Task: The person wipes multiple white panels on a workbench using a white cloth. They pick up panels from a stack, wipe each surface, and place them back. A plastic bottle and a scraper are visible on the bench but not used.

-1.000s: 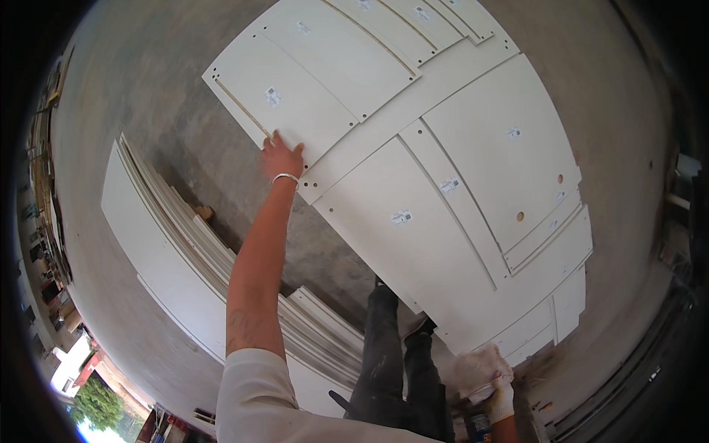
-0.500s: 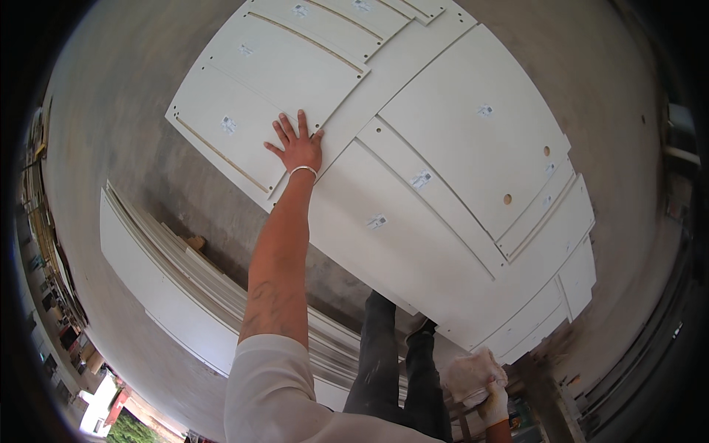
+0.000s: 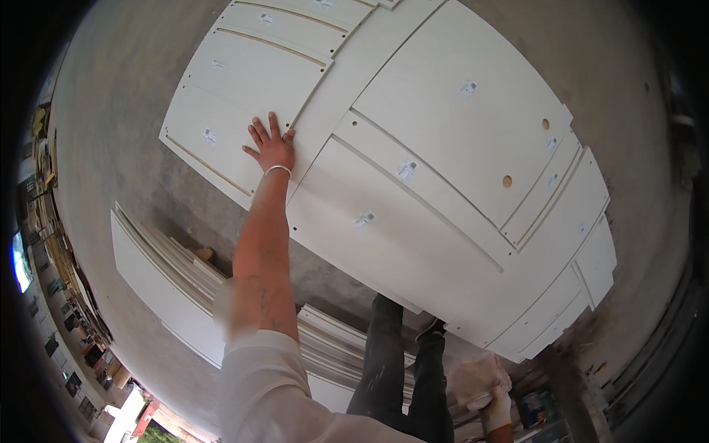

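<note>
Your left hand (image 3: 273, 152) lies on the end of a white panel (image 3: 193, 111) at the upper left of a spread of overlapping white boards (image 3: 413, 258), its fingers fanned wide. The panel is flat and pale, marked by a small printed label (image 3: 210, 135), a narrow brownish groove (image 3: 208, 165) along its outer edge and dark holes near its corners. At lower right, your right hand (image 3: 498, 410) grips a pale pinkish cloth (image 3: 473, 379), fingers closed on a bunched edge. A second ago, your left hand sat at the panel's grooved corner, fingers less spread; now it is farther along the end edge, leaving that corner uncovered.
</note>
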A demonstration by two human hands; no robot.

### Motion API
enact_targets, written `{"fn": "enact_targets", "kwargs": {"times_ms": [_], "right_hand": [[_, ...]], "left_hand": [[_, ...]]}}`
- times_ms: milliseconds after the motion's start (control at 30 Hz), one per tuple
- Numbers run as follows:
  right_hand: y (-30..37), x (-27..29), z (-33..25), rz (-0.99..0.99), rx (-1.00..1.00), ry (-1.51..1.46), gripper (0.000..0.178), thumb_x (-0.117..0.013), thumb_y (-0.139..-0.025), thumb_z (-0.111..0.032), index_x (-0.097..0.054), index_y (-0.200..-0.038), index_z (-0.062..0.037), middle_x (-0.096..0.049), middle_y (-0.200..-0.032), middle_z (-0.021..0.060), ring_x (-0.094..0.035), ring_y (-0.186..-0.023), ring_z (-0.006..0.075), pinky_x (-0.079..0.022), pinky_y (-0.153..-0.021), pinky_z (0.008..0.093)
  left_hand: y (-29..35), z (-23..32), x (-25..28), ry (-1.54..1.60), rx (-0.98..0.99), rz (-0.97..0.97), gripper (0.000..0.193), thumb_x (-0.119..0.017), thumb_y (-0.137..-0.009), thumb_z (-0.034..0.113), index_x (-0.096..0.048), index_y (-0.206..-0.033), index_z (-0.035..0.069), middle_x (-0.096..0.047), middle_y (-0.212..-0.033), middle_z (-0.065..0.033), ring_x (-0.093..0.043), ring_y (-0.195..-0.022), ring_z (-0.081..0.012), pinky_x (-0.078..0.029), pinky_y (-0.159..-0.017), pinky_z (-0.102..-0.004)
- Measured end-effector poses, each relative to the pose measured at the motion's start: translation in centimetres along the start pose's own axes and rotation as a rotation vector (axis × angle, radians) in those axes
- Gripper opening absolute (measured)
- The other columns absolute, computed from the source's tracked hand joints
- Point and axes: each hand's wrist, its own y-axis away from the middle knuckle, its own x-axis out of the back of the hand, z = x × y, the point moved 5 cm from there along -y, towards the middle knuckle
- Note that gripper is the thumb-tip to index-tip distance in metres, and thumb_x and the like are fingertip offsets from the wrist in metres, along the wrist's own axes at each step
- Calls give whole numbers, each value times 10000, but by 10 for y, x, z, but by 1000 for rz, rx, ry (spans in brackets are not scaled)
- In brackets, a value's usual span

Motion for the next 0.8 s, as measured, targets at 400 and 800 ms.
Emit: {"fn": "enact_targets", "kwargs": {"times_ms": [400, 800], "right_hand": [[8, 12, 20, -1, -37, -43, 578, -643, -1102, -290, -455, -1569, -5, -585, -1514, 187, -603, -1358, 358, -481, -1180, 528], [18, 79, 47, -273, 182, -248, 631, -637, -1094, -292, -396, -1627, -58, -545, -1561, 174, -561, -1418, 350, -467, -1198, 524]], "left_hand": [[-13, -3, 2, 15, 18, -50, 771, -472, -1116, 527, -130, -1759, 274, -68, -1832, -143, -46, -1693, -332, -69, -1338, -609], [288, -4, -41, -69, -65, -527, 859, -625, -1018, 317, -181, -1741, 182, -162, -1813, -145, -218, -1645, -407, -318, -1267, -643]]}}
